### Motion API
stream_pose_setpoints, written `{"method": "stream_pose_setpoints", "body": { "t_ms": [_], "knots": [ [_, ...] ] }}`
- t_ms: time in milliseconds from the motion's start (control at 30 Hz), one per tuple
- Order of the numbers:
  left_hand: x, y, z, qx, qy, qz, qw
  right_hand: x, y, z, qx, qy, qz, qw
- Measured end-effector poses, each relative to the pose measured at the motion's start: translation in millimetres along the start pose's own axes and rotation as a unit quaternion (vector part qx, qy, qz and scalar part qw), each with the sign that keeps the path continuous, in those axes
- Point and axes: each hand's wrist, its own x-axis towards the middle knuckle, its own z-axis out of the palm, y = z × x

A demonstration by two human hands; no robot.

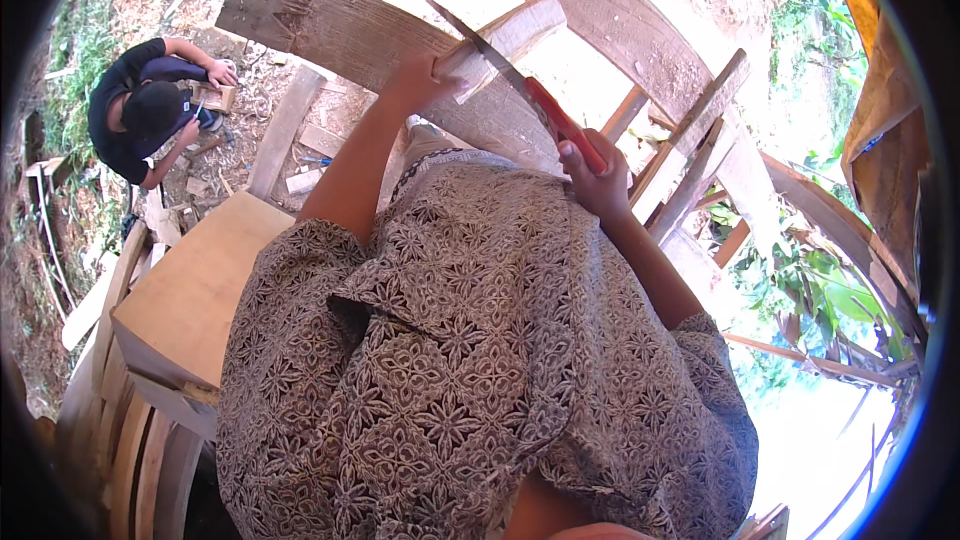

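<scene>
My right hand (598, 175) is wrapped round the red handle of a handsaw (562, 120). Its narrow grey blade slants up to the left, lying across a short pale wood block (520, 30). With my left hand (415, 85) I grip the near left end of that block; part of the fingers is blurred or hidden. Under the block a wide weathered plank (335, 25) runs across in front of me. Whether the teeth have cut into the block cannot be made out.
A crouching person (150, 115) in dark clothes works on a small wood piece at far left. A large smooth wood panel (205, 280) stands by my left side. Curved beams (630, 15) and upright boards (690, 140) lie ahead and right; offcuts and shavings cover the ground.
</scene>
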Motion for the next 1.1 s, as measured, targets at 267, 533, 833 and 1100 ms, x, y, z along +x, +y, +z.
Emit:
{"method": "stream_pose_setpoints", "body": {
  "t_ms": [267, 533, 833, 1100],
  "knots": [
    [-54, 34, 28, 0.104, 0.135, 0.064, 0.983, -41, 35, -23, 0.104, -0.038, 0.029, 0.993],
    [-63, -25, 28, 0.274, 0.170, 0.201, 0.925, -34, 16, 4, 0.140, -0.105, 0.061, 0.983],
    [-72, -27, 32, 0.247, 0.114, 0.131, 0.953, -2, 81, 18, 0.036, -0.175, 0.025, 0.984],
    [-56, -49, 49, 0.101, 0.069, 0.028, 0.992, 5, 108, 28, 0.084, -0.155, -0.051, 0.983]
  ]
}}
